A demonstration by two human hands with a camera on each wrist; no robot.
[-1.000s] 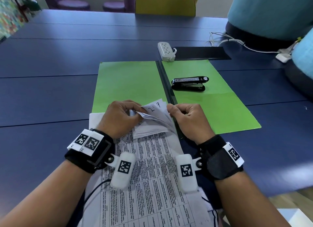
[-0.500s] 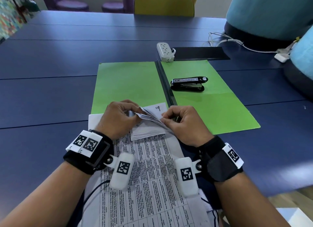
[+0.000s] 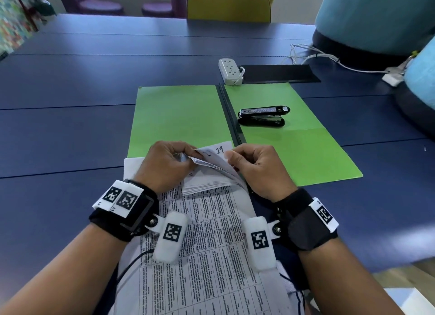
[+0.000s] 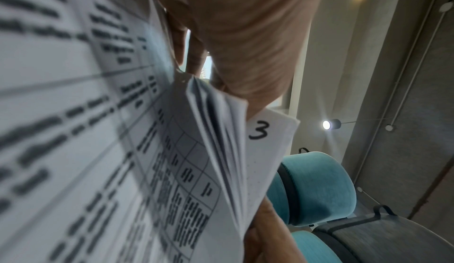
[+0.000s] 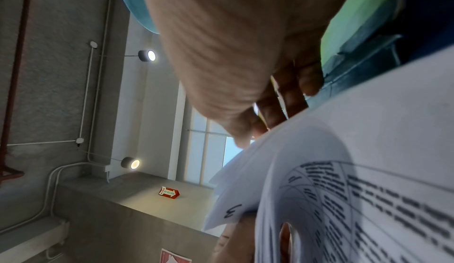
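At the near edge of a blue table (image 3: pixel 70 91), a person leafs through a stack of printed sheets (image 3: pixel 207 232) that runs lengthwise from the lap out toward the far side, its lower end hanging off the table edge. Both hands meet at the stack's far end. The left hand (image 3: pixel 164 164) pinches a bundle of turned-up corners (image 3: pixel 209 166) between curled fingers and thumb; the left wrist view shows a sheet marked 3 (image 4: pixel 260 133) on the outside of that bundle. The right hand (image 3: pixel 256 168) is curled at the stack's right edge, thumb on top and pointing left. The right wrist view shows its fingers (image 5: pixel 290 92) tucked behind the pages, so it too grips the paper. Between the two thumbs lies a flat page numbered 19 (image 3: pixel 220 150). Its free corner sits just left of the right thumb tip, nearer that hand than the left, so the next page to turn likely falls to the right thumb, sweeping leftward into the left hand's pinch.

Just beyond the hands an open green folder (image 3: pixel 179 112) lies flat under the top of the stack, with a black stapler (image 3: pixel 261 117) on its right half. Farther out are a white power strip (image 3: pixel 229 71) and a black mat (image 3: pixel 280 73), and a yellow chair (image 3: pixel 228 4) stands at the table's far side.
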